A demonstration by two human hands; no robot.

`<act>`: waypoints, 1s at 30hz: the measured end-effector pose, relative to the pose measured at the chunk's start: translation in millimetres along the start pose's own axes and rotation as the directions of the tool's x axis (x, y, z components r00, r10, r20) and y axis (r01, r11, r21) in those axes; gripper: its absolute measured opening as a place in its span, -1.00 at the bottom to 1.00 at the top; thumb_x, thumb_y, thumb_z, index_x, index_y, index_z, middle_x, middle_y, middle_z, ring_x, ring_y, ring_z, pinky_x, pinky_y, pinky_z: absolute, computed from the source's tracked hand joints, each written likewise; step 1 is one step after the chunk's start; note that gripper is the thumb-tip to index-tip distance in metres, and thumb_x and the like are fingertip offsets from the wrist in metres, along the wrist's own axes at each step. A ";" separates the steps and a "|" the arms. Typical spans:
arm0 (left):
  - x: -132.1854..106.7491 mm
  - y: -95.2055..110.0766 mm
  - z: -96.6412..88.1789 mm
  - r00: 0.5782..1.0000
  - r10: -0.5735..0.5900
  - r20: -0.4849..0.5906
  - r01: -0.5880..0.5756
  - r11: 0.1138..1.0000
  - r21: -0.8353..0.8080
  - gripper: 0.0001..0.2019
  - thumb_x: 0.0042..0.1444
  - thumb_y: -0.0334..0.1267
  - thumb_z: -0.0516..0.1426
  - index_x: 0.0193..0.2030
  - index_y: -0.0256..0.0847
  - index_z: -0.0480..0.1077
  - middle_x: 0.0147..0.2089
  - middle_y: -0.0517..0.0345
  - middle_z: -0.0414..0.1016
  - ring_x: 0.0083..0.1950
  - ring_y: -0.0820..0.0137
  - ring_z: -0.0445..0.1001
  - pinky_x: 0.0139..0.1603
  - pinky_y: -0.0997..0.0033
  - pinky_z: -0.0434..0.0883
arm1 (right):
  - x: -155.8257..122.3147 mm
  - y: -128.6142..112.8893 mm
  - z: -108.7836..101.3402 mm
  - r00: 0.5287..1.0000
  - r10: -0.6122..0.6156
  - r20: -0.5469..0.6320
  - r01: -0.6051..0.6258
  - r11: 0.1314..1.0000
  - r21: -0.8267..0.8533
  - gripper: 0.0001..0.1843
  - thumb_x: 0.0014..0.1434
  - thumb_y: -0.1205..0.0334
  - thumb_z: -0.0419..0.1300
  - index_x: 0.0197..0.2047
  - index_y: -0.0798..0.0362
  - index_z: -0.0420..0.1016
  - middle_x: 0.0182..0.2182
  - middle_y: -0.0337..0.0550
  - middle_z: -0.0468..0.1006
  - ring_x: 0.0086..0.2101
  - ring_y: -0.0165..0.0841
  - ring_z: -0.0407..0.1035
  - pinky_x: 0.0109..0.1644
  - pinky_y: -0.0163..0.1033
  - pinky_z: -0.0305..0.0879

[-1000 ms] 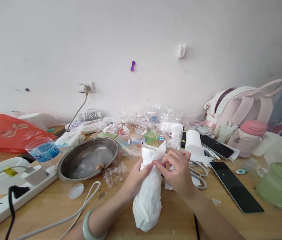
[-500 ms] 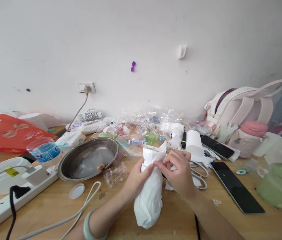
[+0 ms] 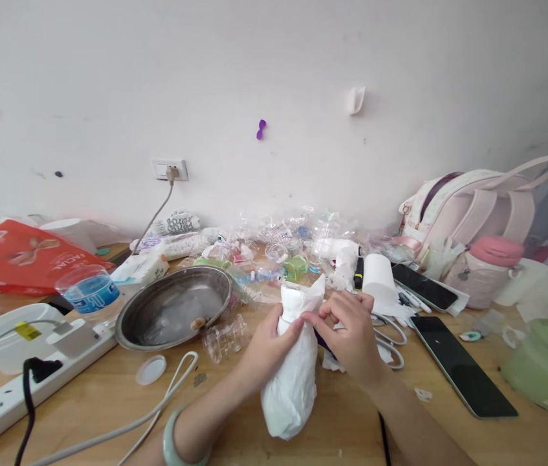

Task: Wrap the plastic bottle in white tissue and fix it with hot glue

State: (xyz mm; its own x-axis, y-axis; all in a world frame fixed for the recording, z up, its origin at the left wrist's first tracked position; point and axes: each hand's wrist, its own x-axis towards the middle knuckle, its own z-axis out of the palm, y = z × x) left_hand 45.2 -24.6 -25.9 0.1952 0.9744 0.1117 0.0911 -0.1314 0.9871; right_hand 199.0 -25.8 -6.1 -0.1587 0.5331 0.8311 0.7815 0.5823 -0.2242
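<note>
From the head view, I record a white bundle (image 3: 292,395) to the right of the metal basin (image 3: 127,330) and nearer the wearer, well apart from it, over the bench (image 3: 235,421). The left hand (image 3: 270,343) grips its neck; the right hand (image 3: 351,333) pinches there between thumb and forefinger. In my judgement, sound work here calls for a steady left grip, small even right-hand movements and no squeezing of the body. The bundle appears crinkled, full below, gathered at the neck, flared above and slightly tilted; its contents I cannot tell.
</note>
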 end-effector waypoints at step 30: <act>0.3 8.1 -4.3 0.986 -0.120 0.119 0.159 0.899 -0.409 -0.58 -0.05 0.02 0.17 -0.19 -0.31 0.50 -0.28 -0.01 0.58 -0.13 0.16 0.47 -0.05 0.28 0.31 | 0.4 5.9 1.0 0.997 0.069 -0.038 -0.068 0.997 0.021 -0.55 0.16 0.01 0.20 -0.64 0.06 0.25 -0.70 -0.42 0.16 -0.60 -0.48 0.14 -0.28 -0.19 -0.05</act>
State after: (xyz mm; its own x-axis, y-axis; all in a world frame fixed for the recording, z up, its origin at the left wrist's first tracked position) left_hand 41.8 -24.6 -17.3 0.2977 0.9544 -0.0218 -0.2863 0.1110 0.9517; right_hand 203.0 -21.6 -7.6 -0.0814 0.5480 0.8325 0.7776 0.5574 -0.2909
